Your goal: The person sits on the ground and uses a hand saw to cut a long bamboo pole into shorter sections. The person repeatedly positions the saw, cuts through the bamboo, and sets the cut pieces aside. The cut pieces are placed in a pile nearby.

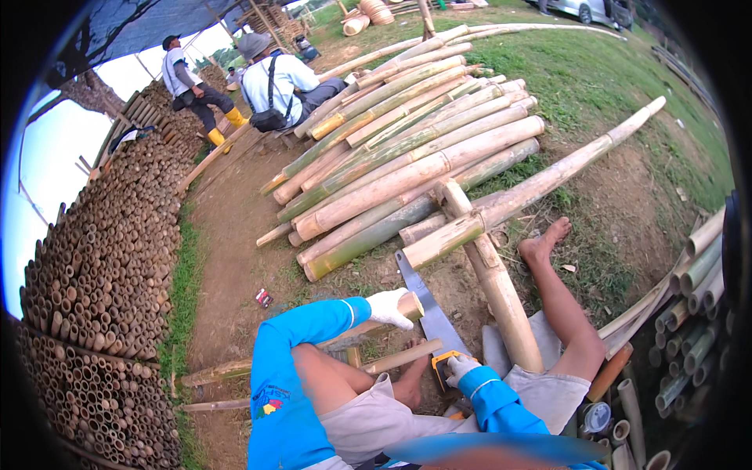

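My right hand (pixel 460 370), in a pale glove, is closed round the orange-and-black handle of a handsaw (pixel 431 309). The saw's long blade points up and away from me, its tip close to the cut end of a long bamboo pole (pixel 540 184). That pole rests across a slanting bamboo support (pixel 501 301) between my legs. To the left, my gloved left hand (pixel 387 308) is wrapped over the end of a bamboo piece (pixel 411 306), just beside the blade. Its underside fingers are partly hidden.
Thick bamboo poles (pixel 423 160) lie piled ahead of me. Stacked cut bamboo tubes (pixel 102 274) form a wall at left; more bamboo pieces (pixel 697 337) stand at right. A seated person (pixel 274 86) and a standing person (pixel 188 78) in yellow boots are beyond.
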`<action>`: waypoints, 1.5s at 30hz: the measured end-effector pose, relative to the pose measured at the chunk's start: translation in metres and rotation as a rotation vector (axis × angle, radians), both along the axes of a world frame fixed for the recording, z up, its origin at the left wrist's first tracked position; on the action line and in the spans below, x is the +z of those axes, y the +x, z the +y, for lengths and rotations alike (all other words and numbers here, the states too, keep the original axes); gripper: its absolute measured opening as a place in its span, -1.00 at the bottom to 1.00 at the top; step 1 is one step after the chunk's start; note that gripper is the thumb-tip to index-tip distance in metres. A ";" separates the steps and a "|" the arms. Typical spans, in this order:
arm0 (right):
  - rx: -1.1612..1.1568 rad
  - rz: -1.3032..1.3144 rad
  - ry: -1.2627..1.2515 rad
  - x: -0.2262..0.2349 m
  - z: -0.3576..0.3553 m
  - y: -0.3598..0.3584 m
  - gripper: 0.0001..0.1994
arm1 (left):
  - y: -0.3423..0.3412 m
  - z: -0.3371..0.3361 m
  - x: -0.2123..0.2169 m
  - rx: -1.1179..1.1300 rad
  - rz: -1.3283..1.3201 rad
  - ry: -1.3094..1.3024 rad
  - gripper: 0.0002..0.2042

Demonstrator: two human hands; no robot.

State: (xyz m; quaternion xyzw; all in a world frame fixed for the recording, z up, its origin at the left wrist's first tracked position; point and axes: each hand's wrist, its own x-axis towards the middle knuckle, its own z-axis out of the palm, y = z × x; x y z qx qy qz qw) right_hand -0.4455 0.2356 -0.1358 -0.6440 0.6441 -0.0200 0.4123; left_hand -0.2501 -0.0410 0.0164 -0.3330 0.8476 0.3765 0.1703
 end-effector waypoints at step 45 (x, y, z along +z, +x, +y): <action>0.287 -0.500 -0.682 0.230 -0.003 0.132 -0.38 | -0.013 -0.018 -0.033 -0.099 -0.156 -0.059 0.16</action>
